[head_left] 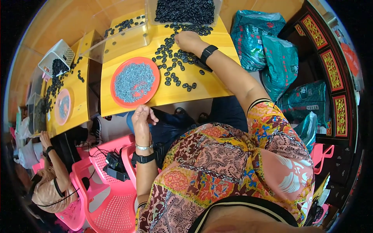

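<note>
My right hand [189,42] reaches across the yellow table [210,85] among scattered black oval pieces [173,64]. Its fingers are curled downward, and whatever they may hold is hidden. Beneath that wrist lies a dark, elongated object [204,66], partly covered by the arm. At the table's front edge, my left hand [143,115] is raised palm inward with thumb and fingers curled together; anything between them is too small to make out. Just beyond it sits an orange-red plate [157,83] strewn with small silvery screws [134,81].
A clear bin [219,9] heaped with black pieces stands at the back, beside an empty-looking clear box [116,37]. Teal sacks [279,58] crowd the right. On the left, a co-worker's hand [45,138] rests near another table with a white basket [64,50]. Pink chairs [112,198] stand below.
</note>
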Available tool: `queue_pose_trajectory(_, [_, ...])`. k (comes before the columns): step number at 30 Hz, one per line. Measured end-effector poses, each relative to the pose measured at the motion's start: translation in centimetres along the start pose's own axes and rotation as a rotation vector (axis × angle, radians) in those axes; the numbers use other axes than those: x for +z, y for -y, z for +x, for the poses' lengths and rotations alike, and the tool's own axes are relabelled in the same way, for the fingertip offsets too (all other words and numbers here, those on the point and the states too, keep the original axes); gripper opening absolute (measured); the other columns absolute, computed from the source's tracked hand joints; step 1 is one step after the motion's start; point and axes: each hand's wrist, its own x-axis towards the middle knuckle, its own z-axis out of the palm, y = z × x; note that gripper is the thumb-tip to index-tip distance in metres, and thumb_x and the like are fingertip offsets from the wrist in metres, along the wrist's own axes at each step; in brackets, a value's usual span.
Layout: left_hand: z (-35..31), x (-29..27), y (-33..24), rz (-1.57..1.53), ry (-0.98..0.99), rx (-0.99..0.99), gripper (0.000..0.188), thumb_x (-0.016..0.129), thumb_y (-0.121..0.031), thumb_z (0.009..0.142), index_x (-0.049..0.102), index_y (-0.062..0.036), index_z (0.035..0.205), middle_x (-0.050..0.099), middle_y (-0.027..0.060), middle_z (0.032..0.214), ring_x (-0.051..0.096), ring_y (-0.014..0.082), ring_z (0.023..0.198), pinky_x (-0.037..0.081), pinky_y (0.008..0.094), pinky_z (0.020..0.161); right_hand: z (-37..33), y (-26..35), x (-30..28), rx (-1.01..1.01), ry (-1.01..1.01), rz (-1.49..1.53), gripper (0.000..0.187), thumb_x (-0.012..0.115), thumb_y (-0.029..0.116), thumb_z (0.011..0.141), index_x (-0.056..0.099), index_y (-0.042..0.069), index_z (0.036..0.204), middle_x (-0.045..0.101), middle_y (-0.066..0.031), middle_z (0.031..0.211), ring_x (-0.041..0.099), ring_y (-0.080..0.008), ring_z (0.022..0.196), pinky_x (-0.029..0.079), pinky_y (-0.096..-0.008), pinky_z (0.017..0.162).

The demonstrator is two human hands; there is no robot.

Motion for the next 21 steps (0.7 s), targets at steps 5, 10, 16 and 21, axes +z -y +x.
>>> queue_pose_trajectory(5, [0.1, -0.2, 0.3, 0.010, -0.010, -0.022, 0.021, 0.048, -0.021, 0.093, 0.052, -0.0069, 0.077, 0.053, 0.0017, 0.062, 0.053, 0.0102, 0.050, 0.039, 0.0197, 0.045, -0.9, 1.6, -1.2, -0.021, 0.100, -0.033, 0.024, 0.058, 0.014, 0.073, 0.064, 0.000, 0.092, 0.063, -0.0201, 0.096, 0.061, -0.0343, 0.093, 0.050, -0.0418, 0.079])
queue_pose_trajectory(10, [0.1, -0.1, 0.4, 0.015, 0.001, -0.017, 0.021, 0.047, -0.020, 0.093, 0.052, -0.0068, 0.077, 0.053, 0.0012, 0.061, 0.052, 0.0095, 0.050, 0.038, 0.0195, 0.045, -1.3, 2.1, -1.4, -0.051, 0.084, -0.012, 0.025, 0.056, 0.012, 0.075, 0.062, -0.003, 0.093, 0.064, -0.0213, 0.095, 0.062, -0.0349, 0.091, 0.050, -0.0419, 0.079])
queue_pose_trajectory(16, [0.6, -0.3, 0.7, 0.021, 0.012, -0.029, 0.021, 0.047, -0.020, 0.093, 0.052, -0.0068, 0.078, 0.053, 0.0009, 0.062, 0.052, 0.0092, 0.050, 0.038, 0.0191, 0.045, -0.8, 1.6, -0.5, -0.051, -0.088, 0.096, 0.016, 0.056, 0.010, 0.076, 0.065, 0.001, 0.086, 0.066, -0.0171, 0.089, 0.064, -0.0319, 0.084, 0.051, -0.0382, 0.074])
queue_pose_trajectory(21, [0.2, -0.3, 0.4, -0.028, 0.008, -0.021, 0.020, 0.046, -0.021, 0.093, 0.053, -0.0066, 0.080, 0.053, 0.0011, 0.063, 0.052, 0.0095, 0.051, 0.038, 0.0190, 0.045, -3.8, 5.1, -1.8, -0.222, 0.001, 0.945, 0.013, 0.068, 0.016, 0.079, 0.065, 0.005, 0.083, 0.062, -0.0014, 0.070, 0.055, -0.0086, 0.060, 0.044, -0.0247, 0.053])
